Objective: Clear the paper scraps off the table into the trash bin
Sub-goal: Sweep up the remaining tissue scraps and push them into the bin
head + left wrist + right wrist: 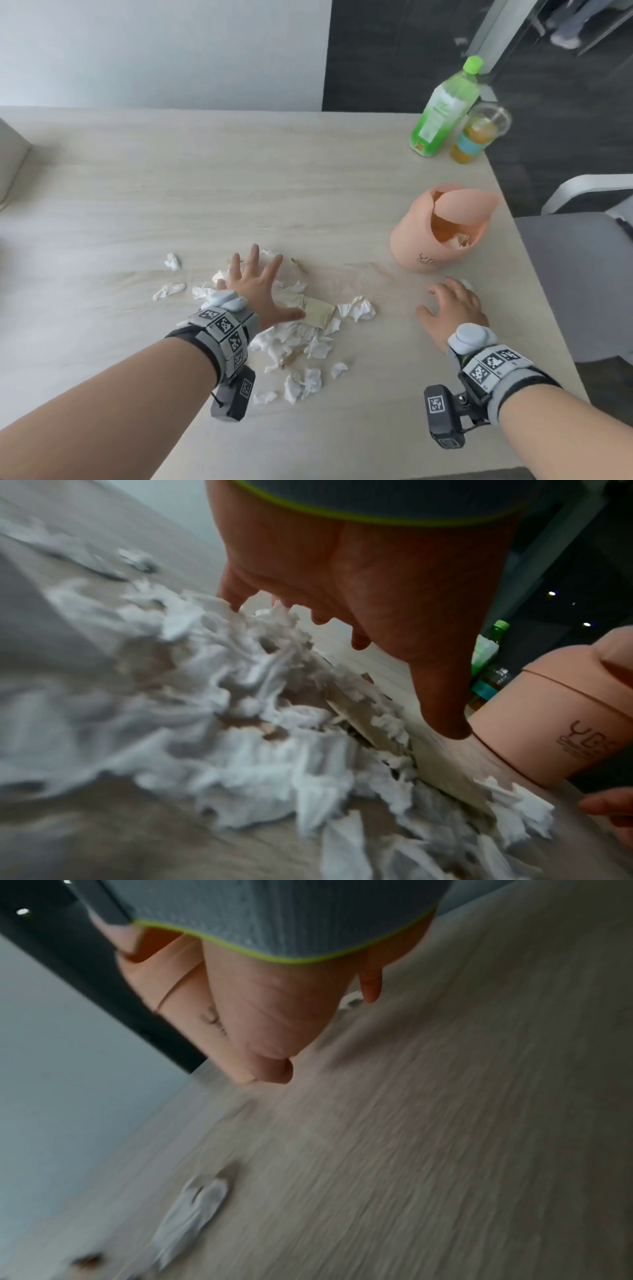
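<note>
A heap of torn white paper scraps (pixel 298 335) lies on the pale wooden table (pixel 154 178), with a beige paper piece (pixel 320 313) in it. My left hand (pixel 255 284) hovers palm down over the heap's far side, fingers spread wide and holding nothing; the left wrist view shows the left hand (pixel 359 588) just above the scraps (pixel 240 723). To the right stands the pink trash bin (pixel 414 246), its swing lid tipped, paper inside. My right hand (pixel 452 305) is palm down in front of the bin, fingers relaxed, beside one small white scrap (pixel 466 283).
Two stray scraps (pixel 172 261) (pixel 168 290) lie left of the heap. A green bottle (pixel 442 109) and a cup of orange drink (pixel 476 137) stand at the table's far right corner. A grey chair (pixel 582 274) sits past the right edge.
</note>
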`<state>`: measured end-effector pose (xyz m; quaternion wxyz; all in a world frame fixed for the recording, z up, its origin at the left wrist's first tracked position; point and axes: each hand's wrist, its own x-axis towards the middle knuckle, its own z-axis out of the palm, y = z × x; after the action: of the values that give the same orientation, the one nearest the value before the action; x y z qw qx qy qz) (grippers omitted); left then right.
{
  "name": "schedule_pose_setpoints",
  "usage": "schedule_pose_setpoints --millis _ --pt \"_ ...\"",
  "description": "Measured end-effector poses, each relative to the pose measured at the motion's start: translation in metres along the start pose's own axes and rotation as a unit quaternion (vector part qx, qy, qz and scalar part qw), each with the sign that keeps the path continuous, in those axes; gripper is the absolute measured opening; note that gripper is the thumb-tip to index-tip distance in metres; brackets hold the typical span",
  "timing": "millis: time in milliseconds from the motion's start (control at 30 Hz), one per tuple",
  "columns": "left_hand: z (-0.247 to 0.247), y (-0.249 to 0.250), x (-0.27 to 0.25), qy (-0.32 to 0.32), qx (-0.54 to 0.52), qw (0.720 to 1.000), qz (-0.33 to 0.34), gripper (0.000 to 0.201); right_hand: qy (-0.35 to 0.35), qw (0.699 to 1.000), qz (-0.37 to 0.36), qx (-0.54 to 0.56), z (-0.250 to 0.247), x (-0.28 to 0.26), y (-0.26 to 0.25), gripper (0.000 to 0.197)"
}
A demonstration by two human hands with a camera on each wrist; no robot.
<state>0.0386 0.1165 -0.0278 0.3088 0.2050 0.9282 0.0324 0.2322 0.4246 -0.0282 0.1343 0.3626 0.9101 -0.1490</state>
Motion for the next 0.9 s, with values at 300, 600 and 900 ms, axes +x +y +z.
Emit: schedule_pose_setpoints --millis 300,600,900 --pt "0.007 0.04 0.0 -0.014 0.054 0.998 0.039 0.107 -0.027 0.997 -0.022 0.065 0.006 0.002 0.013 0.057" --pt "0.013 0.047 -0.011 0.034 -0.018 0.998 0.059 0.071 -0.113 0.942 -0.312 0.045 0.044 -0.03 -0.091 0.053" --pt "-0.006 0.039 -0.015 0.038 -0.182 0.982 -0.004 0.051 -0.177 0.941 -0.257 0.132 0.025 -0.037 -0.109 0.04"
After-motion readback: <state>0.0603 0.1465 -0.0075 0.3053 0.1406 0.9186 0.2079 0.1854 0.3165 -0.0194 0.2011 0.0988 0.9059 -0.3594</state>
